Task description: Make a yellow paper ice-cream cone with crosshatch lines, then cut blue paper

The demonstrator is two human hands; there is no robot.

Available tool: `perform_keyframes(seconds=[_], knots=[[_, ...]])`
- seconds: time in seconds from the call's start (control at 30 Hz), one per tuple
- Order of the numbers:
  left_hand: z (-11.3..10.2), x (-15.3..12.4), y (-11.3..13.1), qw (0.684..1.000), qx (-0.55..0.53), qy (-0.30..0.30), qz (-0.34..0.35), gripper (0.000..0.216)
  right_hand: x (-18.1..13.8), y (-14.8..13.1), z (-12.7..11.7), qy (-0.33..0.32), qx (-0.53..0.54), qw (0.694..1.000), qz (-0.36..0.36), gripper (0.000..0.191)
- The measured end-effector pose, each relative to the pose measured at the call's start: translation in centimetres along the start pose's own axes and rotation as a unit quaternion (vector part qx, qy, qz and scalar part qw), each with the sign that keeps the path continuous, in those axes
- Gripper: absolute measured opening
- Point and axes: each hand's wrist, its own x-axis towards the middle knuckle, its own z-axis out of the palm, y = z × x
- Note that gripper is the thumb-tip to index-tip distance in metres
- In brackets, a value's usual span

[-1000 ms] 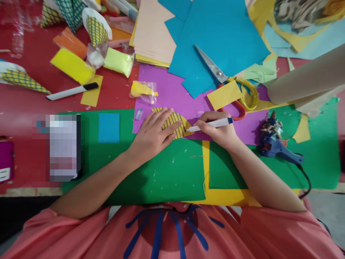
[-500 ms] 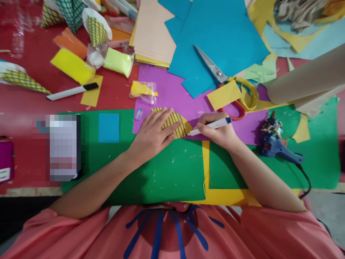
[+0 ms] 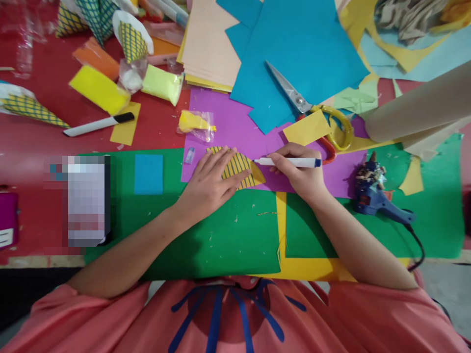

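My left hand point(image 3: 209, 185) lies flat, fingers spread, pressing down a yellow paper piece point(image 3: 239, 169) marked with dark stripes. The piece rests on a purple sheet point(image 3: 235, 127) at the edge of a green sheet point(image 3: 221, 230). My right hand point(image 3: 300, 171) is closed round a white marker point(image 3: 290, 162) with a blue cap end. The marker lies nearly level, its tip at the upper right edge of the striped yellow piece.
Scissors point(image 3: 305, 105) with yellow and red handles lie on blue paper point(image 3: 305, 49) behind my right hand. A blue glue gun point(image 3: 375, 196) sits at the right. A second marker point(image 3: 97, 125), yellow packets point(image 3: 99, 90), patterned paper cones point(image 3: 132, 41) and a blurred box point(image 3: 86, 201) lie left.
My right hand has lifted and swung the marker from a slant to nearly level; its tip moved up along the yellow piece's right edge. My left hand has stayed in place.
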Motion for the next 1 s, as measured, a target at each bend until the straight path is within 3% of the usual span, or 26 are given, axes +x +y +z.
perform_keyframes(seconds=[1.0], knots=[[-0.03, 0.05, 0.01, 1.0, 0.002, -0.001, 0.003, 0.041, 0.08, -0.38, 0.16, -0.024, -0.032, 0.999, -0.002, 0.019]])
